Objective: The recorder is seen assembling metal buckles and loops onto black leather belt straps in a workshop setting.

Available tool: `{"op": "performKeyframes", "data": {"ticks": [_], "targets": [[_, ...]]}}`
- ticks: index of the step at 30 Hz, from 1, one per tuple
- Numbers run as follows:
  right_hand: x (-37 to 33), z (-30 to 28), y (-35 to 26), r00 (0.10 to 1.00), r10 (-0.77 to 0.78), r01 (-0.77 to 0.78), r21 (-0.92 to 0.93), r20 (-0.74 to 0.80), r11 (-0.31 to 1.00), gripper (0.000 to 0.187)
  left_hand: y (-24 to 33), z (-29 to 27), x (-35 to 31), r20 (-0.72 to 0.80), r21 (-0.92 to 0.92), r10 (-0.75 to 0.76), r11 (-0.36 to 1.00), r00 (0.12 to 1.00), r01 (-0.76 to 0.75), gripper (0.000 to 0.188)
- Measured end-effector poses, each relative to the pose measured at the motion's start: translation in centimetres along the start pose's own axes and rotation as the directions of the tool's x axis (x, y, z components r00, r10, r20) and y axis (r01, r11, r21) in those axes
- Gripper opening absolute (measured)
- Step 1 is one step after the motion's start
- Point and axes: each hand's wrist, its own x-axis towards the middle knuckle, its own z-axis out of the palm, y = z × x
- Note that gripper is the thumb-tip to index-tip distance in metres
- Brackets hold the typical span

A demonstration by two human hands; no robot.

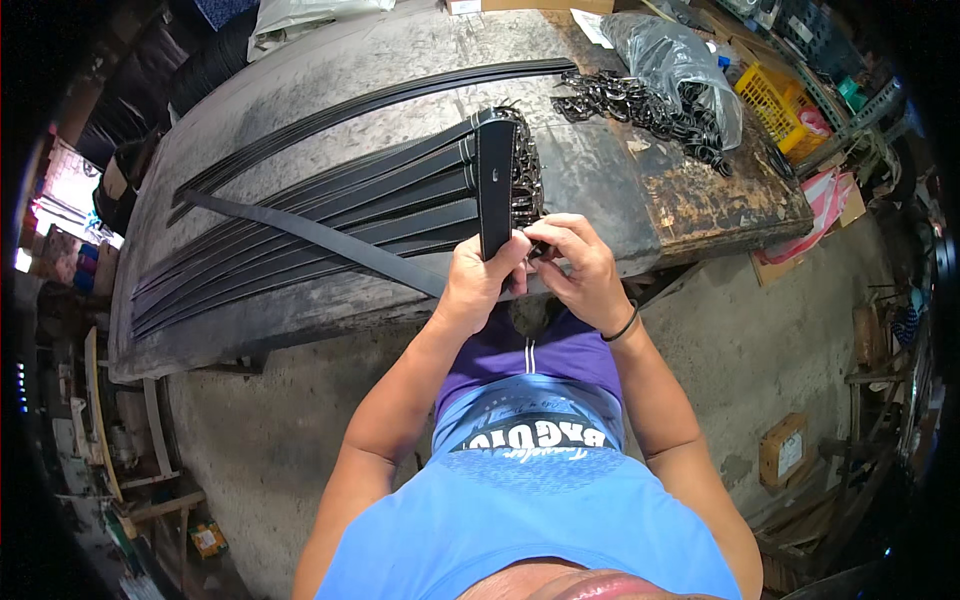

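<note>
My left hand (pixel 477 278) is closed round a black belt strap (pixel 495 185), its thumb pressed on the flat face. The upper part of this strap stands up, while a long length (pixel 320 235) trails away left across the other straps. Close against it, my right hand (pixel 580 270) is closed, fingertips pinching at a small dark piece that looks like a buckle, mostly hidden by the fingers. Just beyond my hands lies a row of black belts (pixel 400 190) with pale stitched edges. Dark shiny metal buckles (pixel 528 165) are bunched at their right ends.
More black straps (pixel 380 98) lie along the far side of the worn table (pixel 450 45). Loose metal buckles (pixel 640 108) spill from a clear plastic bag (pixel 680 60) at the far right. Beyond stands a yellow crate (pixel 775 110). A cardboard box (pixel 783 450) sits on the floor at right.
</note>
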Motion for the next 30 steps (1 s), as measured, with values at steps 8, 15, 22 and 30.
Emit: {"op": "performKeyframes", "data": {"ticks": [8, 15, 22, 30], "targets": [[2.5, -4.1, 0.0, 0.883, 0.417, -0.216, 0.603, -0.216, 0.768, 0.031, -0.2, 0.5, -0.9, 0.118, -0.022, -0.256, 0.965, 0.96, 0.26, 0.035], [3.2, -7.1, 0.2, 0.9, 0.429, -0.361, 0.433, -0.069, 0.826, 0.024, -0.6, 1.2, -1.0, 0.164, 0.183, -0.257, 0.957, 0.952, 0.226, 0.027], [2.2, -7.4, 1.4, 0.796, 0.578, -0.534, 0.656, 0.178, 0.534, 0.022, 0.1, 1.3, -1.1, 0.181, 0.445, -0.286, 0.877, 0.941, 0.18, 0.024], [0.3, -3.3, 3.2, 0.724, 0.531, -0.687, 0.52, 0.44, 0.507, 0.016, -0.1, 1.1, -0.4, 0.143, 0.341, -0.189, 0.931, 0.971, 0.131, 0.043]]}}
